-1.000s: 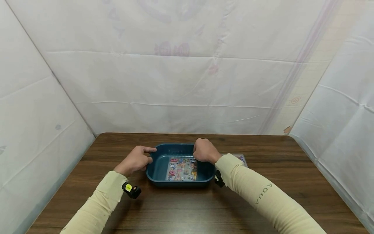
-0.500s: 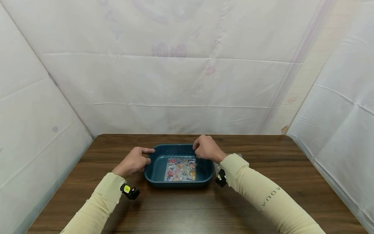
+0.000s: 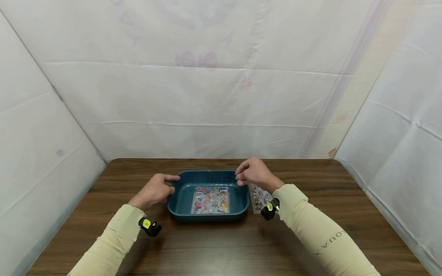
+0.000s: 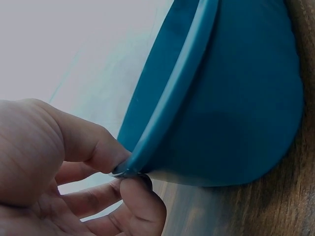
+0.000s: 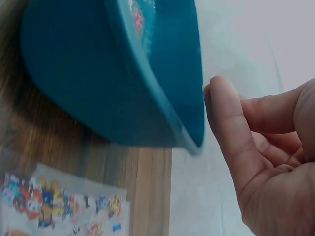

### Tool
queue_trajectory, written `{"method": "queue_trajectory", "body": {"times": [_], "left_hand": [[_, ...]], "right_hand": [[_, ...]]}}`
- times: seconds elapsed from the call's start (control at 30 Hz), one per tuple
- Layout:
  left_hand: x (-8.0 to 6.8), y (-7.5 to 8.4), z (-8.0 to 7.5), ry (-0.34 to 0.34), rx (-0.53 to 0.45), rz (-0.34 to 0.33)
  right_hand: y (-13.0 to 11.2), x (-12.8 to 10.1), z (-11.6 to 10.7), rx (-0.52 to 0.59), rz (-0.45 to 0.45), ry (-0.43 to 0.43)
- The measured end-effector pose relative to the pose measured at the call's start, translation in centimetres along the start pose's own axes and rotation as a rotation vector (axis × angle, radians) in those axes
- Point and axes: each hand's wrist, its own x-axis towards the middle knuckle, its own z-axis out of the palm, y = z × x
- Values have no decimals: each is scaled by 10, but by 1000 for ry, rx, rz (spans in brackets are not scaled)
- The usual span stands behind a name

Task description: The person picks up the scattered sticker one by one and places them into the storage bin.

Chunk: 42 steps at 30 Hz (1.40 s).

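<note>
A dark blue-green plastic basin [image 3: 208, 217] with rounded corners stands on the table. Inside it, flat on the bottom, lies a clear sheet of cartoon stickers [image 3: 210, 200]. My left hand [image 3: 156, 190] pinches the basin's left rim between thumb and finger, the grip showing close up in the left wrist view. At the back right corner is my right hand [image 3: 256, 173], its thumb and index finger close together and the others loosely bent; nothing shows between them. A second sticker sheet [image 3: 258, 197] lies right of the basin, partly hidden beneath my right wrist.
Brown wood-grain table [image 3: 214, 249] under everything, with rounded back corners. White patterned cloth [image 3: 207, 96] hangs behind it, and more cloth closes off the left and right sides. Each wrist carries a small black camera on a strap.
My right hand has drawn back from the basin's inner wall to the right, its fingers loosening. More of the second sticker sheet shows now. The left hand keeps its hold on the rim.
</note>
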Motion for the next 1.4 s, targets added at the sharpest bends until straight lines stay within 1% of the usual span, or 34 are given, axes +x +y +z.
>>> {"method": "queue_trajectory", "body": {"times": [0.27, 0.53, 0.7, 0.77, 1.0, 1.13, 1.3, 1.4], "left_hand": [[3, -3, -1, -11, -19, 11], [1, -5, 1, -11, -34, 1], [0, -5, 1, -3, -35, 6], [0, -5, 0, -6, -34, 10], [2, -3, 0, -1, -28, 11], [3, -1, -1, 3, -18, 5], [1, -2, 0, 10, -13, -11], [0, -3, 1, 12, -13, -14]], "right_hand": [[17, -3, -20, 68, 14, -2], [27, -9, -37, 57, 46, 3], [40, -11, -51, 53, 37, 3], [44, -14, -57, 37, 31, 4], [57, -19, -76, 1, 62, 45], [65, -20, -84, -24, 52, 66], [77, -19, -87, -114, 59, 94], [82, -19, -86, -208, 60, 109]]}}
